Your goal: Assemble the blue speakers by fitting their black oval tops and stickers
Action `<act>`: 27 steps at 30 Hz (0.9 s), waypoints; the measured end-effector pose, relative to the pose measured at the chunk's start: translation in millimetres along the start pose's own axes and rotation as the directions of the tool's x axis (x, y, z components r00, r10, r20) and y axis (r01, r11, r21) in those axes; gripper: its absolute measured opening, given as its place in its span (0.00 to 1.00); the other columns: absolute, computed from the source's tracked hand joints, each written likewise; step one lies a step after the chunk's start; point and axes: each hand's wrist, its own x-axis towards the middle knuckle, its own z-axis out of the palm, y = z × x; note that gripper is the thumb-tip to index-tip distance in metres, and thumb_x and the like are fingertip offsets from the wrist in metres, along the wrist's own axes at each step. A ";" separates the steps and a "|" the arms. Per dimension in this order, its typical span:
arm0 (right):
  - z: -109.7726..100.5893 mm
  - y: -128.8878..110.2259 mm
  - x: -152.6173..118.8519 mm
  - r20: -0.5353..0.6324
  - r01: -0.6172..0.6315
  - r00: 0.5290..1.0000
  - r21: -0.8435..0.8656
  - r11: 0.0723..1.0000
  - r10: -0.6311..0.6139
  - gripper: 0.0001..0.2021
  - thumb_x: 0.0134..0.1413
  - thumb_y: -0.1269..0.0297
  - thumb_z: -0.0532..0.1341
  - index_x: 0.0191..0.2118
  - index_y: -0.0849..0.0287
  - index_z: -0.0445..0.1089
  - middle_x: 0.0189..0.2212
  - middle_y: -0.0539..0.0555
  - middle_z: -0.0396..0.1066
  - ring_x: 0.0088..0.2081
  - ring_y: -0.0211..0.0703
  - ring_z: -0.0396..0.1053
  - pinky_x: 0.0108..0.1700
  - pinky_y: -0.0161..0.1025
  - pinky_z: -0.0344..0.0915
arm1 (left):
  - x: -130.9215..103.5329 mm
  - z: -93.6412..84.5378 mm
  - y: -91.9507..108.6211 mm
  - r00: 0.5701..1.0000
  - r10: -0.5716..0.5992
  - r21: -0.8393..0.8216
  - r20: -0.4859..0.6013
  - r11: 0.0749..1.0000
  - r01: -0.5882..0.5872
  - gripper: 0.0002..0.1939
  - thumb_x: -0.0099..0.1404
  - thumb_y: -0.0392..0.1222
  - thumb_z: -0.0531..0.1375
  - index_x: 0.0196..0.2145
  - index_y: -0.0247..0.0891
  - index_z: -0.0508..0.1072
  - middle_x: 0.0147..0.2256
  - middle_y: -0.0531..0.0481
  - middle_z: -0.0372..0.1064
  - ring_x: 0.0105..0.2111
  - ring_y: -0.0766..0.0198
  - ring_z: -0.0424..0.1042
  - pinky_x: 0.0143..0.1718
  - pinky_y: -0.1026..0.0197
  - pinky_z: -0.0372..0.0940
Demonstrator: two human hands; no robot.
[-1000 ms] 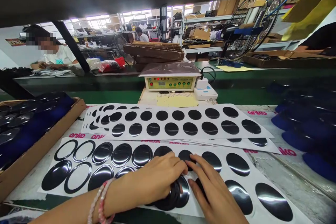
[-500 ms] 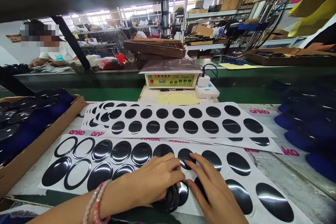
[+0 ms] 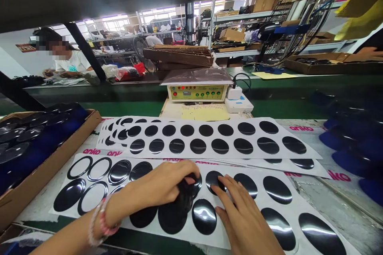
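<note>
Lead: State of the left hand (image 3: 164, 181)?

Inspector: Closed round a black stack (image 3: 184, 199) of thin pieces, held over the near sheet (image 3: 297, 205). The fingers hide part of it; I cannot tell whether it is made up of rings or discs.

Lead: And the right hand (image 3: 242, 209)?

Inspector: Palm down over the same sheet, fingers parted, gripping nothing. Index fingertip at the edge of a black disc (image 3: 214, 181); thumb just beside a glossy disc (image 3: 204, 217).

Lead: Position of the sheet?

Inspector: Flat on the tabletop (image 3: 356, 227), bearing two rows of round black shapes. Behind it lie overlapping far sheets (image 3: 187, 148), also with discs.

Lead: Surroundings?

Inspector: At left, a carton (image 3: 60, 157) of dark blue pieces (image 3: 68, 121); more blue pieces at right. Behind the far sheets, a control box (image 3: 196, 93) with one red light lit. At upper left, another person (image 3: 73, 63) in a white top.
</note>
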 end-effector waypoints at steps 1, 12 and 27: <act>0.5 -1.2 2.5 0.017 0.019 1.000 0.010 1.000 -0.020 0.17 0.61 0.69 0.52 0.54 0.59 0.65 0.56 0.61 0.64 0.57 0.57 0.62 0.52 0.57 0.68 | 9.2 -0.3 -1.8 0.998 0.032 0.047 0.057 0.998 -0.035 0.23 0.53 0.21 0.50 0.43 0.42 0.61 0.42 0.51 0.68 0.39 0.65 0.68 0.39 0.64 0.62; -0.3 -1.7 10.5 0.168 -0.061 0.985 0.134 0.989 0.037 0.15 0.63 0.63 0.52 0.52 0.55 0.68 0.57 0.58 0.63 0.57 0.52 0.63 0.50 0.52 0.70 | 56.5 -15.4 -12.0 0.930 0.089 0.240 0.357 0.953 -0.183 0.18 0.53 0.25 0.54 0.40 0.42 0.65 0.35 0.51 0.65 0.35 0.61 0.66 0.30 0.64 0.59; 4.7 -4.9 14.0 0.088 0.099 0.991 -0.007 0.995 -0.098 0.17 0.63 0.64 0.51 0.55 0.57 0.65 0.58 0.58 0.63 0.57 0.53 0.63 0.50 0.55 0.70 | -72.6 -30.6 4.7 0.972 -0.217 -0.298 -0.093 0.937 0.181 0.17 0.53 0.22 0.55 0.32 0.42 0.55 0.46 0.52 0.64 0.38 0.66 0.67 0.38 0.64 0.62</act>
